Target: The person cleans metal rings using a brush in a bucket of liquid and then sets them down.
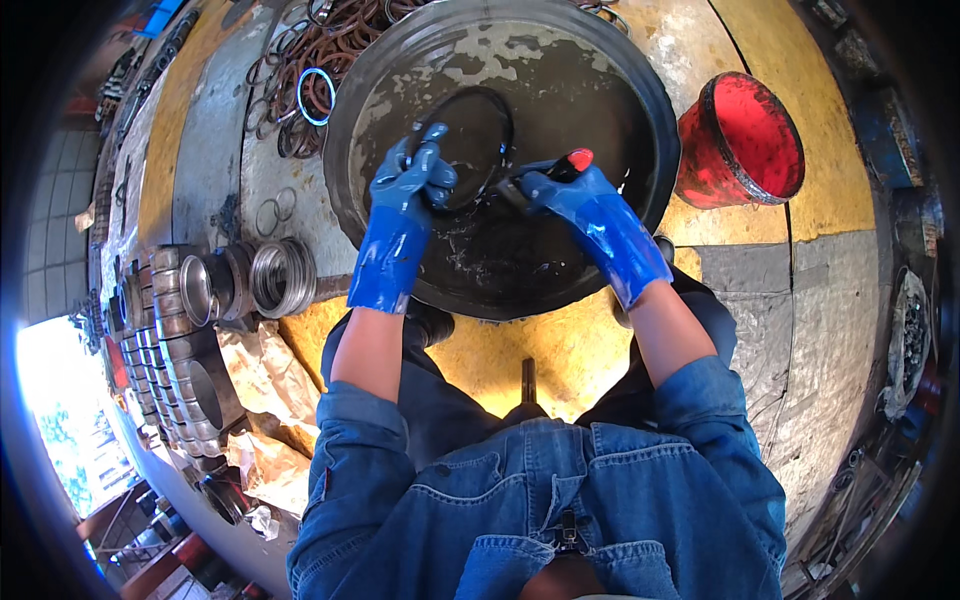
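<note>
My left hand (412, 178), in a blue rubber glove, is closed on a large thin dark ring (509, 125) and holds it tilted above a wide round black basin (345, 175). Murky dark liquid fills the basin. In my right hand (580, 195), gloved the same way, is a brush with a dark handle and a red handle end (580, 158). Its working end is by the ring's near right edge; whether the two touch I cannot tell. The glove partly hides the brush, and my left fingers cover part of the ring.
A red bucket (690, 150) leans at the basin's right. Rusty brown rings (340, 40) lie heaped at the far left, a bright-edged ring (316, 97) among them. Metal rings (285, 280) and stacked cylindrical sleeves (170, 330) stand left, near brown paper (265, 375).
</note>
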### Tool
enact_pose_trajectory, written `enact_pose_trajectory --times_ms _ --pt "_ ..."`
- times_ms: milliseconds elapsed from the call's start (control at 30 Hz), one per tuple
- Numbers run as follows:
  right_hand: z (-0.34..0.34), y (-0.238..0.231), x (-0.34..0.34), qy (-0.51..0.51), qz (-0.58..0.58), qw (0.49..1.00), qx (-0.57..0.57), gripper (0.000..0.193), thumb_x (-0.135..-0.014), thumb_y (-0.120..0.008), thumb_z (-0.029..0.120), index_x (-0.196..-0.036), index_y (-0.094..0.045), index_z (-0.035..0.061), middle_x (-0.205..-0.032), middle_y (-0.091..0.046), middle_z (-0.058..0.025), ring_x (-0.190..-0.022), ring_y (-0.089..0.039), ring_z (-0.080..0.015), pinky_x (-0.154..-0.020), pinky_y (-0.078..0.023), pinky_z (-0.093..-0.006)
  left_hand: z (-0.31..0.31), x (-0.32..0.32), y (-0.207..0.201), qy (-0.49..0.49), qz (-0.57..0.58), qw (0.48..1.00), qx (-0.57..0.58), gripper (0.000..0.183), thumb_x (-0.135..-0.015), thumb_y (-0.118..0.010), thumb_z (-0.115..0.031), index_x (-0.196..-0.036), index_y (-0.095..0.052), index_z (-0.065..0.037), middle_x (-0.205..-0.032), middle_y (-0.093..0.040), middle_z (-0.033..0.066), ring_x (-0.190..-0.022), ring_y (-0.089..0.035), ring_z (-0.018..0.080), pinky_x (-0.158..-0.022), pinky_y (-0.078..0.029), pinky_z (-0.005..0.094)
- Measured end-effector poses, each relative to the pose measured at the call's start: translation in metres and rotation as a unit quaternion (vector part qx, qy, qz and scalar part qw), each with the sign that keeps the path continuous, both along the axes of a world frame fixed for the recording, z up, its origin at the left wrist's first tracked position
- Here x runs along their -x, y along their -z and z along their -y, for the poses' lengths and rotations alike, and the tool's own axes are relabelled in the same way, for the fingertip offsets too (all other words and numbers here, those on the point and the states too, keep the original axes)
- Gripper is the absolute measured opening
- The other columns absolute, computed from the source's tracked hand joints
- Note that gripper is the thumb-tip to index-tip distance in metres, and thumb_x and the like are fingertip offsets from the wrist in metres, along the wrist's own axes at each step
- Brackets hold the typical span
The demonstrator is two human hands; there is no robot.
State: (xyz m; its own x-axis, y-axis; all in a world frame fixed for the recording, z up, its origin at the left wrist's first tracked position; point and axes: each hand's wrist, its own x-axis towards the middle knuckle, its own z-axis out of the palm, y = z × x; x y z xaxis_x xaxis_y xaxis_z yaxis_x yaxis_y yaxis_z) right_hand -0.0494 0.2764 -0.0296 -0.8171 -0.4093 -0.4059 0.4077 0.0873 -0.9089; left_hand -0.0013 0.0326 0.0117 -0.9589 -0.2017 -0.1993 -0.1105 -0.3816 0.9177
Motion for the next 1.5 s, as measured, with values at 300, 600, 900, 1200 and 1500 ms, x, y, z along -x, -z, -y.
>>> enact_pose_trajectory --times_ms 300,600,900,1200,1500 --pt "-0.010 -0.018 0.002 0.010 -0.019 0.998 0.062 0.040 -0.097 -0.071 0.039 -0.104 -0.075 -0.0002 -0.088 -0.074 -0.0081 -0.076 -0.068 -0.0157 -0.074 -0.054 -0.0301 0.014 0.005 0.005 0.036 0.011 0.967 -0.253 0.041 -0.105 -0.058 -0.028 -0.143 -0.055 -0.012 -0.074 -0.055 -0.0014 -0.061 -0.048 0.0082 -0.058 -0.039 0.0244" --pt "-0.012 -0.031 0.007 -0.105 -0.425 0.806 -0.398 0.025 -0.095 -0.063 0.035 -0.096 -0.074 0.0127 -0.098 -0.074 -0.0116 -0.093 -0.071 -0.0349 -0.080 -0.056 -0.0459 -0.016 0.008 -0.023 0.001 -0.076 0.677 0.732 0.064 -0.079 -0.080 -0.025 -0.137 -0.061 -0.007 -0.126 -0.069 0.0180 -0.112 -0.068 0.0340 -0.094 -0.055 0.0445" --pt "0.008 -0.001 0.004 -0.108 -0.428 0.817 -0.372 0.023 -0.094 -0.066 0.031 -0.112 -0.074 0.0190 -0.107 -0.074 -0.0118 -0.101 -0.070 -0.0349 -0.088 -0.056 -0.0429 -0.018 -0.009 0.028 0.212 0.024 0.852 0.479 0.034 -0.096 -0.068 -0.019 -0.129 -0.065 -0.009 -0.102 -0.074 0.0062 -0.080 -0.069 0.0179 -0.071 -0.056 0.0332" --pt "0.004 -0.027 0.002 0.120 -0.242 0.963 -0.007 0.024 -0.094 -0.073 0.016 -0.115 -0.075 0.0064 -0.110 -0.076 -0.0150 -0.097 -0.075 -0.0243 -0.087 -0.058 -0.0337 0.013 -0.007 0.005 0.027 0.149 0.988 0.011 0.029 -0.095 -0.070 -0.016 -0.123 -0.067 -0.007 -0.090 -0.074 0.0057 -0.056 -0.048 0.0040 -0.051 -0.037 0.0209" --pt "0.048 -0.031 -0.005 0.105 -0.502 0.858 0.021 0.026 -0.089 -0.072 0.008 -0.115 -0.075 0.0089 -0.103 -0.075 -0.0162 -0.094 -0.073 -0.0351 -0.084 -0.059 -0.0380 -0.008 -0.010 0.003 0.023 0.146 0.988 -0.055 0.032 -0.095 -0.070 -0.013 -0.127 -0.064 -0.009 -0.078 -0.066 0.0040 -0.048 -0.044 0.0054 -0.046 -0.034 0.0218"
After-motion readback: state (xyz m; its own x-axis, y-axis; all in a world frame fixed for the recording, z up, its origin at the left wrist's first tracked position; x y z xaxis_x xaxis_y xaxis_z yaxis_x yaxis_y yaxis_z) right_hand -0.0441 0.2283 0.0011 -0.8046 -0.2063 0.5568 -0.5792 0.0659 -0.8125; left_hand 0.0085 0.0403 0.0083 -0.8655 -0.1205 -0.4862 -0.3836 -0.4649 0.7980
